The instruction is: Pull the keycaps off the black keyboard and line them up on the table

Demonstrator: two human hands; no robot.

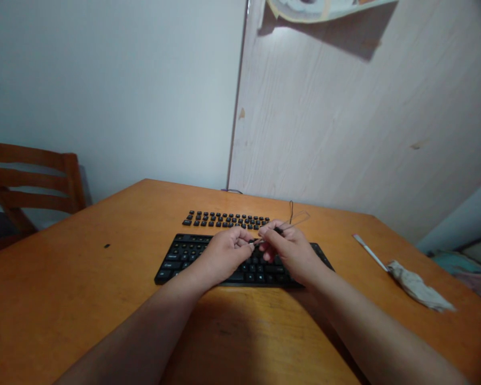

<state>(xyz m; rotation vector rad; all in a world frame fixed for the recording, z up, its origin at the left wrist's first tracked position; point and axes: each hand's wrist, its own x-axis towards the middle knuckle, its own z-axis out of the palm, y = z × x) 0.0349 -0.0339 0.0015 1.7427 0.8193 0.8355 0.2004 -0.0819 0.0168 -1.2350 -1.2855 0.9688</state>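
Observation:
Over the black keyboard (236, 277), my two hands meet fingertip to fingertip. My right hand (286, 248) is closed around a wire keycap puller (300, 218), whose thin loops stick out beyond the fingers at the upper right. The puller's other end reaches toward my left hand (228, 251). There, thumb and fingers pinch a small dark piece that looks like a keycap (251, 241), mostly hidden. Several keys in the keyboard's upper left rows lack their caps. Behind the keyboard, loose black keycaps (218, 218) lie in rows.
A lone dark keycap (107, 246) lies on the wooden table (84, 299) at the left. To the right are a white-handled brush (371, 252) and a crumpled cloth (417, 286). A wooden chair (32, 184) stands at the far left, and walls rise behind the table.

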